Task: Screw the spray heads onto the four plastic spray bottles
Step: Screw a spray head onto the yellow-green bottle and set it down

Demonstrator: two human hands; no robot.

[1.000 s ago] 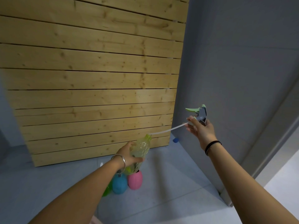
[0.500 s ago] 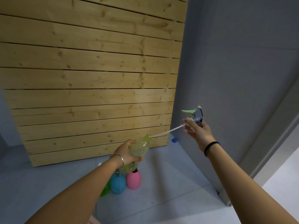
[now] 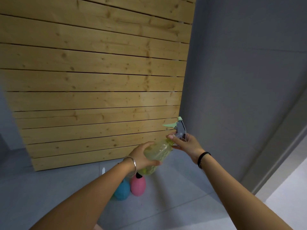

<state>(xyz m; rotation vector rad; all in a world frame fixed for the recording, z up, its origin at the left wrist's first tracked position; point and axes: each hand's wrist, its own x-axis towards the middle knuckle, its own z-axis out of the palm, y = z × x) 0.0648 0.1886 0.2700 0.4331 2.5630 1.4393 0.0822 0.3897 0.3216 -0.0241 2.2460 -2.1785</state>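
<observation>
My left hand (image 3: 143, 155) grips a translucent yellow spray bottle (image 3: 157, 153), held tilted in the air with its neck pointing up and right. My right hand (image 3: 186, 143) holds a grey spray head with a green trigger (image 3: 178, 128) by its collar, right at the bottle's neck. The head's tube is inside the bottle. On the floor below stand a pink bottle (image 3: 138, 185) and a blue bottle (image 3: 122, 190), partly hidden by my left forearm. A sliver of green shows beside the blue one.
A wall of pale wooden slats (image 3: 99, 80) fills the view ahead. A grey wall (image 3: 240, 80) stands at the right. The floor is grey tile (image 3: 49, 188), with a small white object (image 3: 103, 170) near the slats.
My right hand has moved left and down, sliding the head's long tube into the yellow bottle until the head meets the neck. The view has shifted slightly.
</observation>
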